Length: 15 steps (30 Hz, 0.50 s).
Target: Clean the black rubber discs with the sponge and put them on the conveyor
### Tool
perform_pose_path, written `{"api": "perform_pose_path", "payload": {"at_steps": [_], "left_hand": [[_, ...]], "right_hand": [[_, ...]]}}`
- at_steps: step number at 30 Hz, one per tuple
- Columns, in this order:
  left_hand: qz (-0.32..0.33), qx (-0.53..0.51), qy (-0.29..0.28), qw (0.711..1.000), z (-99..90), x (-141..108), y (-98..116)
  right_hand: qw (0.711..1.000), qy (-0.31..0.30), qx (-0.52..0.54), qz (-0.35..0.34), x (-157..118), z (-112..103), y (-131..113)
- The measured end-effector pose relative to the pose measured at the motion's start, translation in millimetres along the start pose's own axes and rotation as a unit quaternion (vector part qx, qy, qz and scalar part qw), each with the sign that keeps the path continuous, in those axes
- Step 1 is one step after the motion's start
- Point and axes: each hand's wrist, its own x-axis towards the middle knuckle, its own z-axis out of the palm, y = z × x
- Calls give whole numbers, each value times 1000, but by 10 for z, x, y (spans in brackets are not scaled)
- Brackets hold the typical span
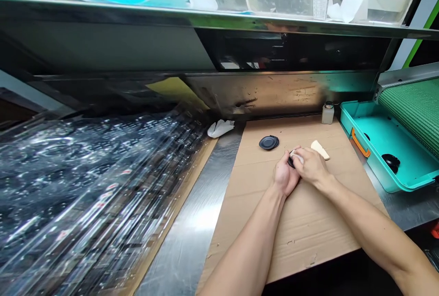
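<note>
black part [291, 162]: curved edge, mostly covered | left hand [284, 176] cups it | right hand [313, 166] pinches white wad [296, 155]

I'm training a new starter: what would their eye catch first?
Probably the glossy mass of clear and dark plastic filling the lower left. Next, the turquoise plastic tray at right, by the green ribbed belt. Right of centre, over brown cardboard, the left hand holds a small black piece and the right hand a white one.

One head-worn camera looks forward and down.
</note>
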Motion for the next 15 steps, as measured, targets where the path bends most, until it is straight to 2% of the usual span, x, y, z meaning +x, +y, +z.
{"api": "perform_pose_path", "payload": {"at_steps": [2, 5, 8, 13, 15], "left_hand": [[7, 0, -1, 1000, 4, -1, -17], [5, 2, 1, 1000, 6, 7, -54], [5, 1, 7, 1000, 6, 14, -67], [18, 5, 16, 1000, 22, -16, 43], [25, 1, 6, 1000, 33, -37, 108]], "right_hand": [[1000, 12, -1, 22, 21, -14, 11], [1000, 9, 18, 5, 27, -17, 9], [999, 23, 16, 29, 15, 3, -22], [997, 8, 80, -16, 27, -23, 41], [993, 44, 105, 18, 54, -70, 159]]}}
